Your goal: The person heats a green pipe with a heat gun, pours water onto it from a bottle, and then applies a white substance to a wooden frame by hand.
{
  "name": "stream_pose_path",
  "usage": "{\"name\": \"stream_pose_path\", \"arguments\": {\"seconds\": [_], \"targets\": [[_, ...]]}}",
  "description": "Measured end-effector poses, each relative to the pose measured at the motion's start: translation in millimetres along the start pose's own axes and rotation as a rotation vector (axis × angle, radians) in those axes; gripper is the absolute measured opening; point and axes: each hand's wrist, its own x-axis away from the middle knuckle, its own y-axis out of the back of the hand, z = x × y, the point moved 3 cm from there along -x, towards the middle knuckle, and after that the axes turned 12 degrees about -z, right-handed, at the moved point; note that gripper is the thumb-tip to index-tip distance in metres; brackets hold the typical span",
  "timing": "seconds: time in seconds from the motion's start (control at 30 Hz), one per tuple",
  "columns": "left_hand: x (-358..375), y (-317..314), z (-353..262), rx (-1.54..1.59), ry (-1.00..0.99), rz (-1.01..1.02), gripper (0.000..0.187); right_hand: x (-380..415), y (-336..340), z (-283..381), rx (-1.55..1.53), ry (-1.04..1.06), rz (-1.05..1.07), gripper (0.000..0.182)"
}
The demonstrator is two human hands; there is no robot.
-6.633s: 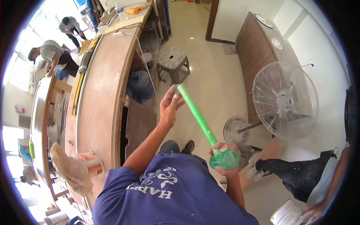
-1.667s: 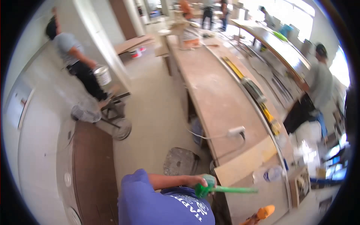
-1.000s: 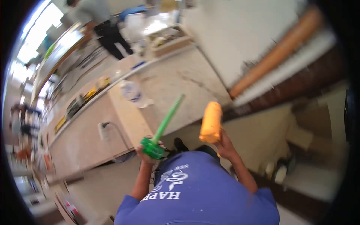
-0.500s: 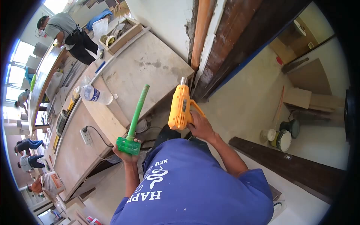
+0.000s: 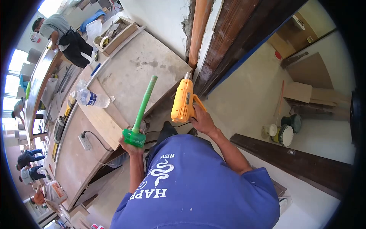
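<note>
My left hand [image 5: 132,147] is closed around the base of a green tool [image 5: 134,138], a block with a long ribbed green rod that points up and away from me. My right hand [image 5: 203,121] grips the handle of a yellow heat gun [image 5: 183,101]. The gun's metal nozzle points forward, close to the worktable's corner and the dark wooden frame [image 5: 225,65]. Some of my left fingers are hidden behind the green block.
On the worktable [image 5: 145,57] are a water bottle [image 5: 91,98], a power strip [image 5: 84,142] and a wooden tray [image 5: 118,40] of tools. Other people [image 5: 63,34] are at the left. A dark plank [image 5: 282,162] and buckets [image 5: 285,135] lie to the right.
The table and room have shifted slightly left and up in view. The heat gun and my right hand sit a little higher, and the green tool has moved slightly right and up.
</note>
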Motion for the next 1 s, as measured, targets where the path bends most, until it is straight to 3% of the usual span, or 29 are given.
{"name": "stream_pose_path", "arguments": {"seconds": [0.27, 0.57, 1.0], "targets": [[-51.4, -24.0, -9.0, -0.084, 0.098, -0.015, 0.053, -51.7, -14.0, 11.8, 0.155, 0.044, -0.073, 0.049], [-106.9, -30.6, -19.3, -0.179, 0.139, 0.029, 0.051, -107.3, -24.3, 22.5, 0.219, -0.041, -0.072, 0.046], [-126.3, -37.8, -24.3, -0.173, 0.232, 0.018, 0.052, -127.8, -32.8, 27.8, 0.246, -0.087, -0.065, 0.042]]}}
